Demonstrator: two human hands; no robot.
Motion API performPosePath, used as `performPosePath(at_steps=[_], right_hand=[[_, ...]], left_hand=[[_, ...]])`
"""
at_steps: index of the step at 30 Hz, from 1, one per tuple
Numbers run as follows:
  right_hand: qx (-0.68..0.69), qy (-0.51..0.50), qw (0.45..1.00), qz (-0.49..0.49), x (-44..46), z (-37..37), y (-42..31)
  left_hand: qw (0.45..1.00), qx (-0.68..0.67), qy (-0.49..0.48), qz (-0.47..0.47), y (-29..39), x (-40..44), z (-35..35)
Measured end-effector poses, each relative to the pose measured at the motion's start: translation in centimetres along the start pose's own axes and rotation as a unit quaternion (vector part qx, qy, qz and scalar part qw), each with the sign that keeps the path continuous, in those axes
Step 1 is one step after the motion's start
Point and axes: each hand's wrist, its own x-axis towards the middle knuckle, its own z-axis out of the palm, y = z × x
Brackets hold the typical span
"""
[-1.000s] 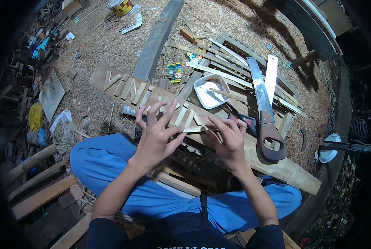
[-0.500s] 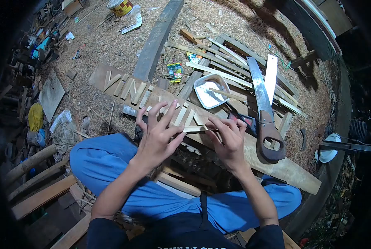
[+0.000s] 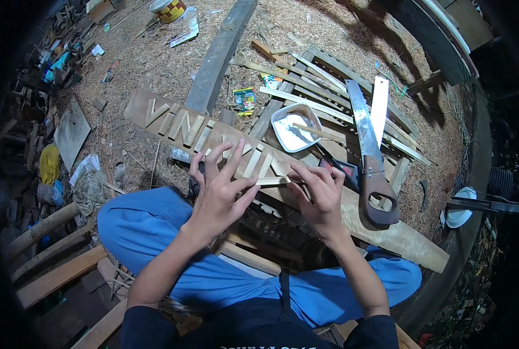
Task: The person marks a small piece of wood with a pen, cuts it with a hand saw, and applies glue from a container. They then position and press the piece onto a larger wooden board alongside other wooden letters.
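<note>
A short wooden strip (image 3: 272, 181) spans the gap between my two hands, over the near edge of a long board (image 3: 358, 210). My left hand (image 3: 220, 186) pinches its left end with thumb and forefinger, the other fingers raised. At the right end, the thumb and fingers of my right hand (image 3: 320, 195) are closed on the same strip. Several small wooden pieces (image 3: 194, 130) lie on the board in letter-like shapes, some partly hidden behind my left hand. Just beyond my hands, a white tub (image 3: 296, 128) holds white paste and a flat stick (image 3: 317, 131).
A handsaw (image 3: 369, 151) rests across the board to the right, beside a pale metal blade (image 3: 379, 107). Thin wooden slats (image 3: 312, 100) are piled behind the tub. A thick beam (image 3: 222, 55) lies on the shavings-covered ground. Scrap wood lies at left.
</note>
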Motion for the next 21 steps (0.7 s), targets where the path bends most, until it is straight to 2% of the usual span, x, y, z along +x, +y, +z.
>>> performPosePath(at_steps=[21], right_hand=[[0.008,-0.003,1.0,-0.001,0.16,-0.21,-0.18]], left_hand=[[1.0,-0.004,0.009,-0.012,0.14,-0.17,0.21]])
